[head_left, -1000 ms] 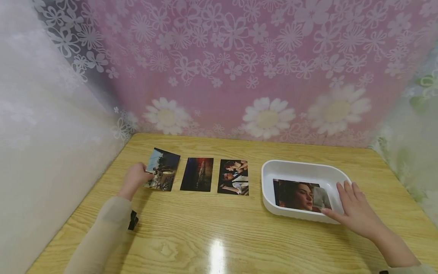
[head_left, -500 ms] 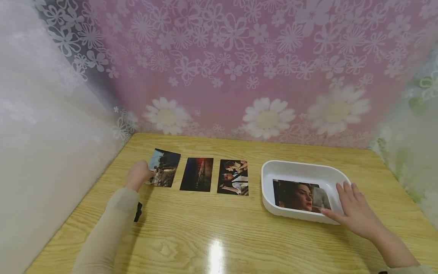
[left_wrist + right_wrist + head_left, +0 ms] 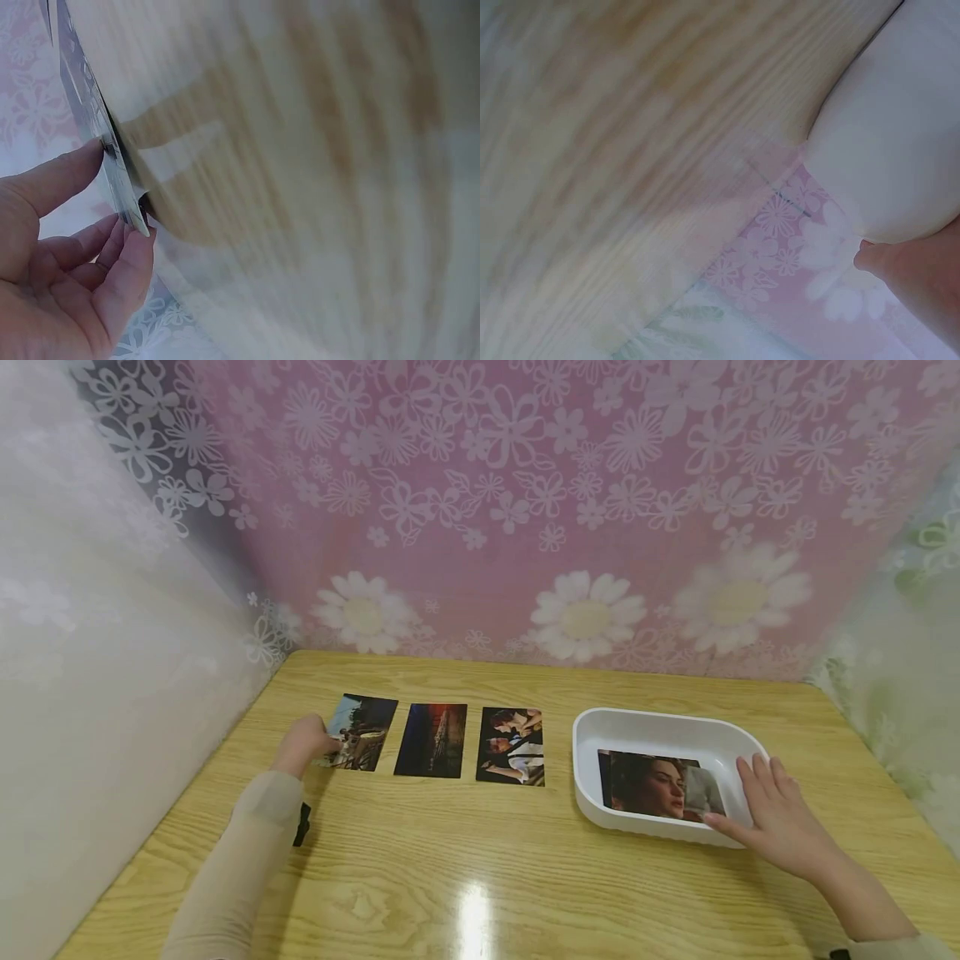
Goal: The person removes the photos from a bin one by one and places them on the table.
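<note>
At the left end of a row of photo cards, my left hand pinches the lower left edge of a photo of people under a blue sky. The left wrist view shows the thumb on the face of this photo and the fingertips at its lower edge and underside. A dark photo of a lit ship and one of a couple lie flat beside it. My right hand rests on the right corner of a white plastic tray, fingers spread and fairly straight. Inside lies a photo of a face.
Everything stands on a wood-grain table. A pink flowered backdrop rises behind it, with pale walls at left and right. The tray sits to the right of the row.
The left photo's raised top edge has come down, so it now lies nearly flat and lined up with the others. My left hand shifted slightly right. The right hand stayed put.
</note>
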`<action>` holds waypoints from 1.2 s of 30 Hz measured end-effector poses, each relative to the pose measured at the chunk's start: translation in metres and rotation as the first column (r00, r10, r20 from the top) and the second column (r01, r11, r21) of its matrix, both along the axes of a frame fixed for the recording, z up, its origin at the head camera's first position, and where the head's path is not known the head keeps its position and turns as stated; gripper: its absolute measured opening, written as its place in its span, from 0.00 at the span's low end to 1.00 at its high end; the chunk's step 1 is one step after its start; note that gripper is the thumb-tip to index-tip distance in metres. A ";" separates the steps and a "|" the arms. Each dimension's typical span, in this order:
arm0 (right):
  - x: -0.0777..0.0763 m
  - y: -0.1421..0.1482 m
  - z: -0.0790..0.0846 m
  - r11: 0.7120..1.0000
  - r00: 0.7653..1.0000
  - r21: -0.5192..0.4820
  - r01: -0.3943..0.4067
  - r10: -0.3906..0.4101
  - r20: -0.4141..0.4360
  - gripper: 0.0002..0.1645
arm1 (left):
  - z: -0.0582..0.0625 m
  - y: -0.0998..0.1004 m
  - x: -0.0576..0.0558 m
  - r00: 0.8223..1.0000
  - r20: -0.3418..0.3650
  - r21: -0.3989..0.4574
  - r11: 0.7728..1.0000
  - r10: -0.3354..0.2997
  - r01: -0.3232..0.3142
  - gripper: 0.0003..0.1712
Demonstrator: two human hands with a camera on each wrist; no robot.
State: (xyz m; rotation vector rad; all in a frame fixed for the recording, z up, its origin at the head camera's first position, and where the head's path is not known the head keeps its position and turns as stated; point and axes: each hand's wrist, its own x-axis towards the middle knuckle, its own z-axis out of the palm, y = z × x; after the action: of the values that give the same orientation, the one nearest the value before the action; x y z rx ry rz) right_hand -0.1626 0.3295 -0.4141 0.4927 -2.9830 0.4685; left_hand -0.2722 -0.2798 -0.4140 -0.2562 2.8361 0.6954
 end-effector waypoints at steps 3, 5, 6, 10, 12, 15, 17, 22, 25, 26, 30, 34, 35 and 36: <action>-0.001 0.001 0.000 1.000 1.000 -0.002 0.001 -0.001 0.005 0.55 | 0.000 0.001 0.001 1.000 -0.003 0.001 1.000 -0.007 0.007 0.24; -0.001 0.001 0.000 1.000 1.000 -0.002 0.000 0.000 0.008 0.55 | -0.001 0.001 0.002 1.000 -0.007 -0.004 1.000 -0.010 0.010 0.24; -0.001 0.001 0.000 1.000 1.000 -0.004 0.000 0.000 0.006 0.55 | -0.001 0.001 0.002 1.000 -0.009 -0.005 1.000 -0.013 0.013 0.25; -0.002 0.001 0.000 1.000 1.000 0.000 -0.002 0.002 -0.006 0.55 | 0.000 0.002 0.002 1.000 -0.006 -0.024 0.999 -0.021 0.021 0.21; -0.002 0.001 0.001 1.000 1.000 0.001 -0.001 0.001 -0.006 0.55 | 0.003 0.005 0.002 0.999 -0.020 -0.051 0.998 -0.036 0.035 0.15; -0.001 0.001 0.001 1.000 1.000 0.000 0.001 -0.001 -0.003 0.55 | 0.009 0.015 0.003 0.997 -0.045 -0.097 0.994 -0.063 0.059 0.17; -0.001 0.001 0.001 1.000 1.000 -0.001 0.002 -0.002 0.001 0.55 | 0.014 0.026 0.004 0.992 -0.083 -0.109 0.990 -0.096 0.087 0.23; -0.001 0.000 0.000 1.000 1.000 -0.003 0.000 0.000 -0.010 0.55 | 0.021 0.068 0.012 0.963 -0.184 -0.083 0.979 -0.196 0.184 0.20; -0.001 0.000 0.000 1.000 1.000 -0.002 -0.002 0.002 -0.015 0.55 | 0.027 0.097 0.017 0.934 -0.236 -0.100 0.963 -0.268 0.251 0.19; -0.001 0.000 0.000 1.000 1.000 -0.002 -0.002 0.002 -0.011 0.55 | 0.029 0.107 0.019 0.924 -0.248 -0.107 0.956 -0.290 0.272 0.19; 0.000 0.000 0.001 1.000 1.000 -0.004 0.001 -0.001 0.005 0.55 | 0.038 0.144 0.023 0.870 -0.319 -0.084 0.925 -0.377 0.370 0.15; 0.000 0.000 0.001 1.000 1.000 -0.008 0.001 -0.001 0.010 0.55 | 0.047 0.178 0.027 0.826 -0.351 -0.044 0.889 -0.441 0.456 0.13; 0.000 0.000 0.001 1.000 1.000 -0.009 0.000 0.000 0.011 0.55 | 0.048 0.185 0.028 0.814 -0.354 -0.039 0.877 -0.460 0.478 0.14; 0.000 0.000 0.001 1.000 1.000 -0.010 0.000 0.000 0.008 0.55 | 0.050 0.193 0.029 0.808 -0.351 -0.032 0.869 -0.473 0.494 0.14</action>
State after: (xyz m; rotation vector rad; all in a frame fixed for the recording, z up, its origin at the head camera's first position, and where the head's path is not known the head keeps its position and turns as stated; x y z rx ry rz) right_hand -0.1629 0.3292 -0.4126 0.4918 -2.9871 0.4865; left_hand -0.2434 -0.0870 -0.3640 0.6533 2.9925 0.7643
